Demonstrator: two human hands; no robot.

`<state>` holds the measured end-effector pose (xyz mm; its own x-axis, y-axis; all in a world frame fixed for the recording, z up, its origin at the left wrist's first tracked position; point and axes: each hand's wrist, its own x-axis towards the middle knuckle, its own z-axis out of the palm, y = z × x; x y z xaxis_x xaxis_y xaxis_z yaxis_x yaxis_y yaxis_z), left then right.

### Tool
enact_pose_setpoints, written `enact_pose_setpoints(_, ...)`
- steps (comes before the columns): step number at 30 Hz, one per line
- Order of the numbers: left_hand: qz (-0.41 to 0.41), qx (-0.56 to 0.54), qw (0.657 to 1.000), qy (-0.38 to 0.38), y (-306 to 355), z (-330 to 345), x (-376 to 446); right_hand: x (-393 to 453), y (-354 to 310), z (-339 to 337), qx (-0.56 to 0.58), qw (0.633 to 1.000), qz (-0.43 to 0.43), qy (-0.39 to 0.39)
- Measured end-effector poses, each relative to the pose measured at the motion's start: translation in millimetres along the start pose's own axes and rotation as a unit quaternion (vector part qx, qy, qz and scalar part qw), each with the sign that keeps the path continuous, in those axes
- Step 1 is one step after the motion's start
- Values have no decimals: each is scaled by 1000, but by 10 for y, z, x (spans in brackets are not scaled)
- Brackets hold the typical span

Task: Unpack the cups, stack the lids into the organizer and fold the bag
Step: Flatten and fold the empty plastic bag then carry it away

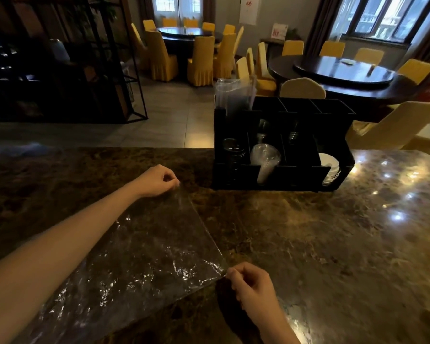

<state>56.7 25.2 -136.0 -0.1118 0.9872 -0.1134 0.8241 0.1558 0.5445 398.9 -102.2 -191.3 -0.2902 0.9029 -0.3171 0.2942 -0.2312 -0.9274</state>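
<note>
Both grips were closed in pinches on the bag (144, 254): the left hand (157, 181) was clamped on the far corner, the right hand (251, 284) on the near corner, and the edge between them was drawn taut. From those two pinch points the clear plastic was spread out flat and crinkled over the marble table (333, 232), running away to the left under the left forearm. No crease was seen in it yet, so the fold was judged to be just at its start.

Further out, beyond the left hand and to the right, the black organizer (283, 170) was standing on the table, well apart from the bag. A nested stack of clear cups (265, 160) was lying tilted in a front compartment, white lids (330, 170) were stacked in the right-hand one, and dark items were held in the left compartment. Unpacking and lid stacking looked done; only the bag was left.
</note>
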Motion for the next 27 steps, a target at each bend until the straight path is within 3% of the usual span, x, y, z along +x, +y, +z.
enact_pose_setpoints(5,-3,8,1000,21,47,142,21,31,49,46,-41,999,15,27)
enact_pose_setpoints(8,5,29,999,33,167,130,-57,18,41,31,-146,988,-12,38)
enact_pose_setpoints(12,17,47,998,45,322,201,-417,26,2,-6,-340,927,-100,120)
enact_pose_setpoints(16,-8,76,994,80,357,535,-1030,216,-148,156,-384,879,-238,150)
enact_pose_setpoints(18,-53,103,990,82,366,738,-1275,385,-222,315,-393,862,-296,124)
enact_pose_setpoints(22,-146,121,979,76,329,1050,-1551,810,-353,665,-456,820,-345,-30)
enact_pose_setpoints(27,-202,164,961,95,72,1226,-1742,1169,-364,912,-536,755,-338,-165)
